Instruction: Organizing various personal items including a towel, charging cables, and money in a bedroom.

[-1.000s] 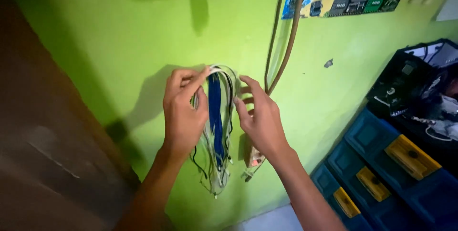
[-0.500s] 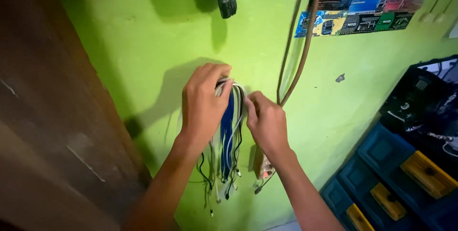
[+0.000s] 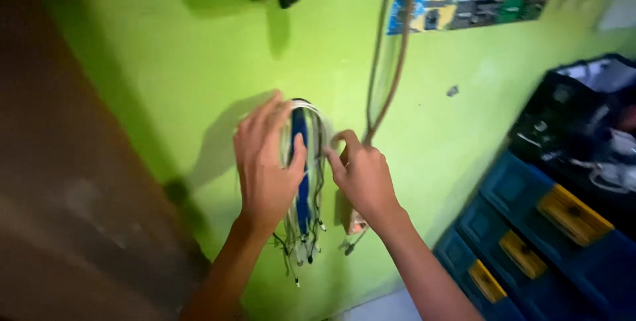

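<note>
Left hand (image 3: 265,162) lies over a bundle of cables (image 3: 305,182) hanging against the green wall (image 3: 165,49), fingers spread and thumb pressed on the blue cable; its grip is loose. Right hand (image 3: 361,175), fingers curled, pinches the bundle's right edge. Brown hose (image 3: 391,62) hangs just beside. Blue drawers (image 3: 530,228) stand at lower right.

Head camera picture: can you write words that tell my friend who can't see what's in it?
Two bare hands, the left hand and right hand, reach to a bunch of thin cables, blue, white and black, hanging on a bright green wall. Blue toolboxes with yellow latches stand at the lower right, and two brown cords run down the wall.
</note>
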